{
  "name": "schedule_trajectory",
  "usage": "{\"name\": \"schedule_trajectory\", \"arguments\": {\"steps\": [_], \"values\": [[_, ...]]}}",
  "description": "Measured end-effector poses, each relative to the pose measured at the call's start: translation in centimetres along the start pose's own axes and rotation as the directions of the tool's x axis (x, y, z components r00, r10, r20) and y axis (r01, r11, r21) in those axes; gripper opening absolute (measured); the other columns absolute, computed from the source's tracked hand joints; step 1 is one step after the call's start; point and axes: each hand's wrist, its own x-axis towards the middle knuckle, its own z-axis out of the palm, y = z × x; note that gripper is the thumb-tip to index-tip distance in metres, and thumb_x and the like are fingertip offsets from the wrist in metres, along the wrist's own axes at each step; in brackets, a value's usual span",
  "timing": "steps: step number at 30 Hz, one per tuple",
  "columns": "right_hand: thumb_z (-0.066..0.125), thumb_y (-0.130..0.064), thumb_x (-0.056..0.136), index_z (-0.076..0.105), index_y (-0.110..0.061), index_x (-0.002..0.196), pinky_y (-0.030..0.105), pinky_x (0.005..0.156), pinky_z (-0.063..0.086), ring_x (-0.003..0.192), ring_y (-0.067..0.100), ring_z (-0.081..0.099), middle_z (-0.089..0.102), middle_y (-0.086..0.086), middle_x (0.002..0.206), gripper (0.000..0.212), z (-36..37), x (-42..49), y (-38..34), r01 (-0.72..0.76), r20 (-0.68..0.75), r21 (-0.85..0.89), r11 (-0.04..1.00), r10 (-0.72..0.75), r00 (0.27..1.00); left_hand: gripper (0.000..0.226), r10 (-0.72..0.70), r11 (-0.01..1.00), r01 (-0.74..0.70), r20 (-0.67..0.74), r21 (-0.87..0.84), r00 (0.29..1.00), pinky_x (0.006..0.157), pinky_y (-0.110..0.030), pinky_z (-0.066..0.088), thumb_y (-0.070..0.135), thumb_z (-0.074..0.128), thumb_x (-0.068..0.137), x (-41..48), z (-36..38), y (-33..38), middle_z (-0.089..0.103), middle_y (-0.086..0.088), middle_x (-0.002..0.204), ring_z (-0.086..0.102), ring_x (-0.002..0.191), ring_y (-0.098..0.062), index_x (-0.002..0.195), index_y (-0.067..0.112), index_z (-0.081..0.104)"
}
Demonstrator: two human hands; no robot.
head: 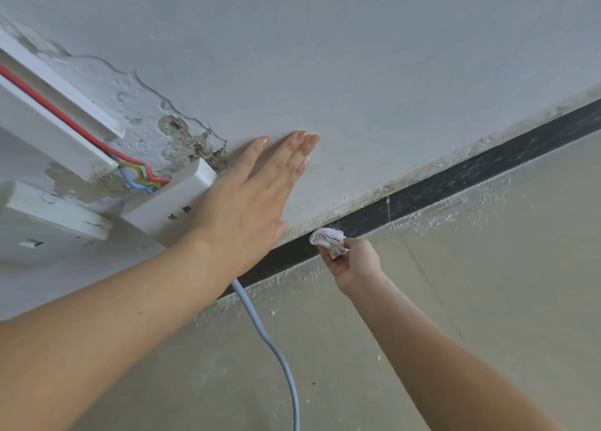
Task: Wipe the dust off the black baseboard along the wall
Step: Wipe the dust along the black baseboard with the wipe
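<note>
A black baseboard (455, 178) runs diagonally where the grey wall meets the floor, rising to the upper right. Pale dust and plaster crumbs line both its edges. My right hand (356, 263) grips a small bunched white cloth (328, 240) and holds it against the baseboard near the middle of the view. My left hand (257, 193) lies flat on the wall just above the baseboard, fingers straight and together. My left forearm hides the baseboard's lower left stretch.
White wall sockets (169, 203) and an open white cable duct (58, 118) with red, blue and yellow-green wires sit left of my left hand, beside broken plaster. A grey cable (276, 349) trails down across the dusty beige floor (487, 284).
</note>
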Motion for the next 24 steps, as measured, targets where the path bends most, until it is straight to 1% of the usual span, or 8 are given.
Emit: {"name": "schedule_trajectory", "arguments": {"steps": [4, 8, 11, 13, 15, 17, 21, 24], "values": [[0.042, -0.013, 0.096, 0.055, 0.004, 0.116, 0.028, 0.058, 0.059, 0.068, 0.025, 0.064, 0.063, 0.018, 0.09, 0.029, -2.1, -0.3, -0.7, 0.121, -0.113, 0.138, 0.983, -0.106, 0.988, 0.083, 0.002, 1.0, -0.002, 0.006, -0.019, 1.0, 0.114, -0.046, -0.012, 0.055, 0.012, 0.095, 0.0, -0.1, 0.0, -0.04, -0.023, 0.144, -0.034, 0.135, -0.033, 0.143, -0.002, -0.023], [0.042, -0.014, 0.095, 0.055, 0.004, 0.121, 0.025, 0.045, 0.054, 0.052, 0.022, 0.063, 0.064, 0.022, 0.095, 0.034, -2.2, 0.8, 4.1, -0.078, -0.057, -0.15, 0.986, 0.07, 0.996, 0.08, 0.003, 1.0, -0.003, 0.018, -0.019, 1.0, 0.11, -0.046, -0.018, 0.051, 0.011, 0.096, 0.0, 0.0, 0.0, -0.043, -0.023, 0.142, -0.037, 0.133, -0.033, 0.143, -0.003, -0.024], [0.049, -0.004, 0.091, 0.051, 0.007, 0.125, 0.028, 0.05, 0.056, 0.067, 0.028, 0.066, 0.064, 0.029, 0.11, 0.035, -0.6, 1.1, 7.8, -0.18, 0.017, -0.328, 0.927, 0.197, 0.98, 0.078, 0.005, 1.0, -0.005, 0.021, -0.016, 1.0, 0.111, -0.045, -0.016, 0.049, 0.012, 0.096, 0.0, 0.0, -0.1, -0.043, -0.023, 0.142, -0.037, 0.134, -0.032, 0.143, -0.003, -0.024], [0.049, -0.001, 0.091, 0.049, 0.008, 0.124, 0.03, 0.053, 0.058, 0.071, 0.029, 0.065, 0.063, 0.028, 0.106, 0.034, 0.9, 0.7, 8.4, -0.188, 0.06, -0.299, 0.936, 0.215, 0.975, 0.078, 0.008, 1.0, -0.008, 0.029, -0.009, 1.0, 0.113, -0.045, -0.013, 0.049, 0.012, 0.095, 0.0, -0.2, -0.1, -0.044, -0.022, 0.142, -0.036, 0.134, -0.031, 0.143, -0.002, -0.024], [0.044, 0.002, 0.093, 0.056, 0.009, 0.108, 0.032, 0.061, 0.059, 0.067, 0.026, 0.063, 0.064, 0.022, 0.087, 0.021, 1.9, 0.4, 7.0, -0.185, 0.093, -0.236, 0.954, 0.211, 0.973, 0.078, 0.01, 1.0, -0.01, 0.035, 0.001, 0.999, 0.114, -0.045, -0.012, 0.049, 0.012, 0.096, 0.1, -0.3, 0.1, -0.045, -0.022, 0.141, -0.036, 0.134, -0.031, 0.143, -0.002, -0.025], [0.039, 0.005, 0.093, 0.056, 0.007, 0.093, 0.033, 0.064, 0.058, 0.066, 0.026, 0.061, 0.061, 0.021, 0.081, 0.017, 2.0, 0.2, 4.2, -0.169, 0.085, -0.18, 0.969, 0.187, 0.979, 0.078, 0.008, 1.0, -0.008, 0.039, -0.002, 0.999, 0.115, -0.045, -0.011, 0.049, 0.011, 0.096, 0.2, -0.4, 0.2, -0.046, -0.022, 0.14, -0.037, 0.134, -0.031, 0.142, -0.002, -0.025], [0.038, 0.007, 0.093, 0.055, 0.009, 0.092, 0.029, 0.05, 0.058, 0.072, 0.028, 0.063, 0.061, 0.024, 0.088, 0.017, 0.7, -0.7, -0.8, -0.097, 0.043, -0.17, 0.981, 0.106, 0.993, 0.078, -0.002, 1.0, 0.002, 0.013, -0.012, 1.0, 0.114, -0.045, -0.012, 0.048, 0.012, 0.095, 0.1, -0.2, 0.1, -0.043, -0.022, 0.142, -0.035, 0.135, -0.031, 0.143, -0.002, -0.025], [0.041, 0.004, 0.094, 0.056, 0.009, 0.103, 0.029, 0.051, 0.059, 0.072, 0.028, 0.063, 0.061, 0.023, 0.087, 0.018, -0.8, -0.8, -2.8, 0.028, 0.025, -0.012, 1.0, -0.028, 0.999, 0.077, 0.002, 1.0, -0.001, 0.022, -0.018, 1.0, 0.111, -0.045, -0.017, 0.046, 0.012, 0.095, 0.0, -0.4, 0.1, -0.042, -0.022, 0.142, -0.033, 0.136, -0.031, 0.142, -0.003, -0.025]]}}
